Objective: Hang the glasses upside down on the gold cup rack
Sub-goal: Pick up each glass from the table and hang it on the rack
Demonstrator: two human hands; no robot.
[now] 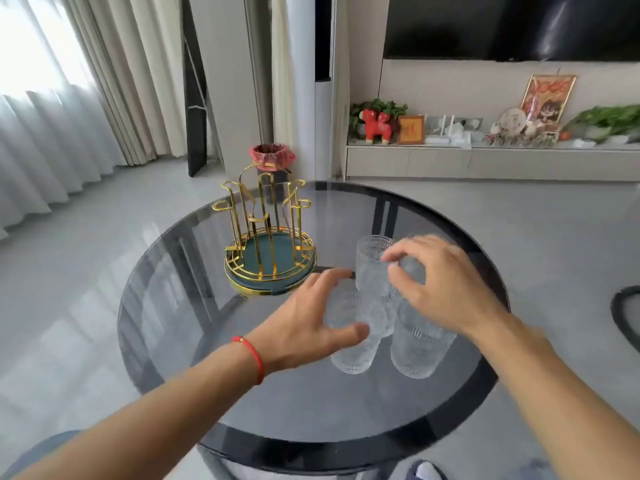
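Note:
The gold cup rack (268,233), wire prongs on a green round base, stands empty at the back left of the round dark glass table (311,410). Several clear ribbed glasses stand upright in a cluster to its right. My left hand (304,323) wraps the near left glass (351,355), thumb on its near side and fingers over the far rim. My right hand (440,285) curls its fingertips on the far right glass (412,271), which is mostly hidden. A far left glass (372,261) and a near right glass (419,351) stand untouched. Both hands are motion-blurred.
A bin with a red liner (270,155) stands on the floor behind the rack. Curtains hang at the left. A low TV cabinet (485,161) with ornaments runs along the back wall. A dark chair edge (623,313) shows at the right.

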